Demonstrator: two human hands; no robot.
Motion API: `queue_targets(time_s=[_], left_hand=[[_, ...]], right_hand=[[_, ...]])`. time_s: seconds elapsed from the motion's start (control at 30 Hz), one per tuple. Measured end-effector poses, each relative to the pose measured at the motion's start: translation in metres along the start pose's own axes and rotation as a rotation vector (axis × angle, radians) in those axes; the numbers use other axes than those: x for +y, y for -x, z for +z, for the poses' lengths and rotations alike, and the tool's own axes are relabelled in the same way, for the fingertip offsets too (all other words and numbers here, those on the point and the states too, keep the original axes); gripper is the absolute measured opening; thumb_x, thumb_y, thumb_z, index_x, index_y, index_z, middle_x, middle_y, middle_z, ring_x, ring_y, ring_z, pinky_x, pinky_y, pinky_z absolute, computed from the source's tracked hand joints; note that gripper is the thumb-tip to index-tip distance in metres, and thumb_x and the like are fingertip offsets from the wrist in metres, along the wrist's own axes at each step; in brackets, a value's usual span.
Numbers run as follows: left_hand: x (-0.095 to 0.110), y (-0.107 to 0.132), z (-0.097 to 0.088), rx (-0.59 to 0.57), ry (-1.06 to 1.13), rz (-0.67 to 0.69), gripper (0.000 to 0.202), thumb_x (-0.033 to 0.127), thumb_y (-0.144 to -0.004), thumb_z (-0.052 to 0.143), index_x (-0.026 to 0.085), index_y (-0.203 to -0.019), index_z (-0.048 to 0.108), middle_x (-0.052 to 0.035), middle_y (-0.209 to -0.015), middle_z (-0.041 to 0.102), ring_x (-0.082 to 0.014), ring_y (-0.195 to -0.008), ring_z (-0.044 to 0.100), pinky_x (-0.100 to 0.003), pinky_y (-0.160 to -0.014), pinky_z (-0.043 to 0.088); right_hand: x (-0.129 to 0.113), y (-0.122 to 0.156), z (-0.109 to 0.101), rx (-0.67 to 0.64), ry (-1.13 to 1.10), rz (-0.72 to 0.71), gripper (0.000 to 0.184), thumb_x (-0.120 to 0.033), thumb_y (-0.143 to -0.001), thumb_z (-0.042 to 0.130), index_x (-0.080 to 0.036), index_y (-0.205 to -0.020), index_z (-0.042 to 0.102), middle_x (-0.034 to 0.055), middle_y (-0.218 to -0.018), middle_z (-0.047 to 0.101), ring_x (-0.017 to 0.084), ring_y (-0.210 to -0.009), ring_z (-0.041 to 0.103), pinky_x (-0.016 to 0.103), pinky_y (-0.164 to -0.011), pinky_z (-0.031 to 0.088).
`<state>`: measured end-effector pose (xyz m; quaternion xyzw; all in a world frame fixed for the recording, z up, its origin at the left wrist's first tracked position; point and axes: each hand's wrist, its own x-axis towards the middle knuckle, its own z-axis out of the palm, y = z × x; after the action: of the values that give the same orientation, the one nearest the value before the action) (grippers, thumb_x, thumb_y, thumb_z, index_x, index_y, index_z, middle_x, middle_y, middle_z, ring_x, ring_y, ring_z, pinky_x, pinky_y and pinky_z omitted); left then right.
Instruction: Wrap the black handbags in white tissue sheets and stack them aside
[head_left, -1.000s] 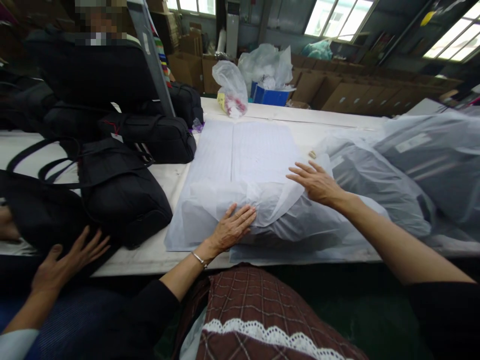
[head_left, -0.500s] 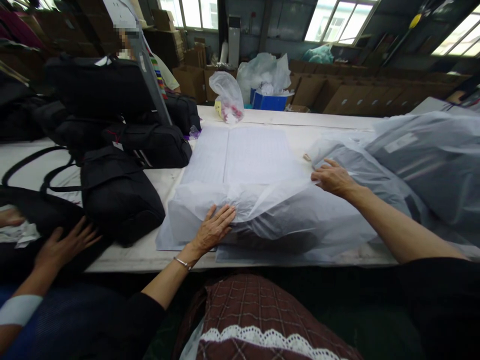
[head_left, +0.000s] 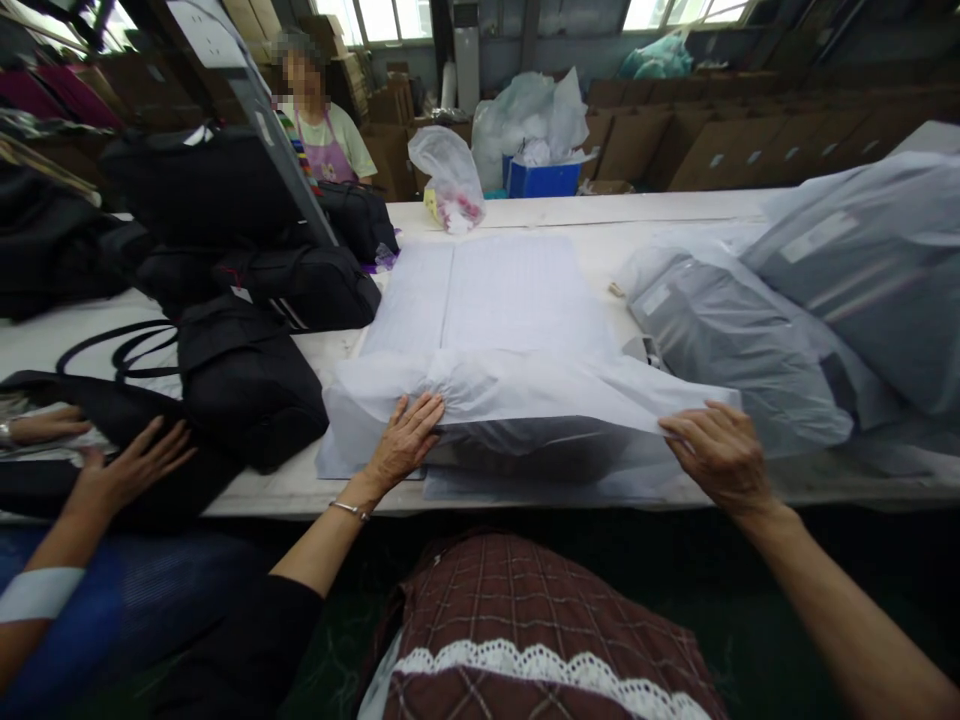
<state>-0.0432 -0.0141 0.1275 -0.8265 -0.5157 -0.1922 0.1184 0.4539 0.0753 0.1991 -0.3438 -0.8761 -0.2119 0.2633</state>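
Observation:
A dark bag (head_left: pixel 540 452) lies at the table's near side, wrapped in a translucent white plastic bag (head_left: pixel 517 380). My left hand (head_left: pixel 405 435) rests flat on the plastic near its left end, fingers stretched out. At the other end my right hand (head_left: pixel 716 455) pinches the edge of the plastic and holds it taut to the right. Behind the wrapped bag lies a stack of flat white plastic sheets (head_left: pixel 517 290). Most of the dark bag is hidden under the plastic.
Several black bags (head_left: pixel 247 380) stand on the left. A co-worker's hands (head_left: pixel 135 465) are on a black bag there. Bags in plastic (head_left: pixel 742 340) lie at the right. Across the table are a knotted plastic bag (head_left: pixel 454 190), a blue box (head_left: pixel 544 180) and a person (head_left: pixel 326 140).
My right hand has drawn the plastic edge to the right and toward me, stretching it across the dark bag. My left hand stays on the plastic. A person now shows behind the post.

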Motion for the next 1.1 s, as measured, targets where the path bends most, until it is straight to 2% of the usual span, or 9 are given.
queue_targets(time_s=[0.1, 0.27, 0.43, 0.53, 0.6, 0.7, 0.83, 0.93, 1.1], left_hand=[[0.001, -0.002, 0.001, 0.011, -0.011, -0.006, 0.057, 0.021, -0.097, 0.046, 0.020, -0.152, 0.029, -0.0116, -0.149, 0.047, -0.0233, -0.144, 0.033, -0.051, -0.120, 0.021], [0.000, -0.005, 0.002, 0.044, -0.037, 0.013, 0.055, 0.020, -0.097, 0.046, 0.019, -0.150, 0.031, -0.0133, -0.146, 0.050, -0.0243, -0.143, 0.035, -0.052, -0.118, 0.024], [0.000, -0.004, 0.005, 0.057, -0.046, 0.014, 0.056, 0.019, -0.096, 0.047, 0.020, -0.150, 0.032, -0.0140, -0.144, 0.052, -0.0254, -0.141, 0.037, -0.053, -0.117, 0.025], [0.000, -0.006, 0.006, 0.065, -0.050, 0.011, 0.058, 0.019, -0.095, 0.049, 0.021, -0.150, 0.031, -0.0145, -0.143, 0.052, -0.0261, -0.141, 0.038, -0.054, -0.117, 0.025], [0.000, -0.007, 0.006, 0.066, -0.056, 0.012, 0.059, 0.019, -0.095, 0.050, 0.021, -0.151, 0.031, -0.0149, -0.143, 0.052, -0.0265, -0.141, 0.038, -0.054, -0.117, 0.026], [0.000, -0.009, 0.006, 0.060, -0.063, 0.009, 0.060, 0.019, -0.094, 0.050, 0.022, -0.151, 0.030, -0.0143, -0.144, 0.051, -0.0266, -0.141, 0.037, -0.054, -0.116, 0.026], [0.003, -0.009, 0.004, 0.049, -0.081, 0.000, 0.062, 0.017, -0.093, 0.051, 0.023, -0.151, 0.029, -0.0138, -0.148, 0.048, -0.0264, -0.142, 0.035, -0.053, -0.118, 0.025], [0.005, -0.010, 0.003, 0.053, -0.101, -0.005, 0.065, 0.016, -0.092, 0.052, 0.024, -0.152, 0.028, -0.0122, -0.151, 0.043, -0.0262, -0.143, 0.034, -0.052, -0.119, 0.025], [0.007, -0.012, 0.003, 0.042, -0.125, -0.002, 0.070, 0.014, -0.091, 0.053, 0.026, -0.154, 0.025, -0.0090, -0.155, 0.037, -0.0261, -0.144, 0.033, -0.053, -0.119, 0.026]], right_hand=[[0.016, 0.016, 0.018, 0.021, 0.089, 0.161, 0.026, -0.023, -0.088, 0.057, -0.017, -0.112, 0.064, 0.0116, -0.110, 0.067, 0.028, -0.104, 0.060, 0.047, -0.104, 0.037], [0.039, 0.040, 0.024, 0.025, 0.083, 0.156, 0.020, -0.016, -0.081, 0.054, -0.018, -0.095, 0.068, 0.0076, -0.084, 0.068, 0.026, -0.086, 0.060, 0.042, -0.093, 0.042], [0.019, 0.080, 0.030, -0.030, 0.002, 0.180, 0.013, -0.015, -0.086, 0.057, -0.020, -0.092, 0.067, 0.0038, -0.079, 0.067, 0.022, -0.082, 0.059, 0.039, -0.091, 0.042], [0.008, 0.106, 0.047, -0.163, -0.078, 0.232, 0.016, -0.011, -0.085, 0.054, -0.020, -0.087, 0.067, 0.0039, -0.076, 0.066, 0.021, -0.078, 0.058, 0.037, -0.085, 0.042], [0.012, 0.122, 0.060, -0.266, -0.143, 0.306, 0.020, -0.007, -0.081, 0.052, -0.019, -0.086, 0.067, 0.0051, -0.077, 0.066, 0.022, -0.078, 0.059, 0.036, -0.081, 0.042], [0.038, 0.132, 0.083, -0.255, -0.304, 0.630, 0.018, -0.013, -0.078, 0.053, -0.019, -0.085, 0.069, 0.0073, -0.081, 0.069, 0.023, -0.080, 0.061, 0.035, -0.077, 0.044], [0.099, 0.109, 0.122, -0.110, -0.447, 1.112, 0.023, -0.033, -0.081, 0.054, -0.018, -0.087, 0.070, 0.0113, -0.094, 0.070, 0.025, -0.090, 0.061, 0.038, -0.085, 0.045], [0.146, 0.081, 0.157, -0.107, -0.468, 1.288, 0.032, -0.038, -0.081, 0.052, -0.015, -0.093, 0.071, 0.0125, -0.095, 0.071, 0.025, -0.090, 0.062, 0.037, -0.084, 0.046], [0.187, 0.060, 0.204, -0.231, -0.653, 1.493, 0.020, -0.034, -0.072, 0.067, -0.015, -0.067, 0.068, 0.0065, -0.064, 0.067, 0.021, -0.067, 0.062, 0.031, -0.066, 0.047]])
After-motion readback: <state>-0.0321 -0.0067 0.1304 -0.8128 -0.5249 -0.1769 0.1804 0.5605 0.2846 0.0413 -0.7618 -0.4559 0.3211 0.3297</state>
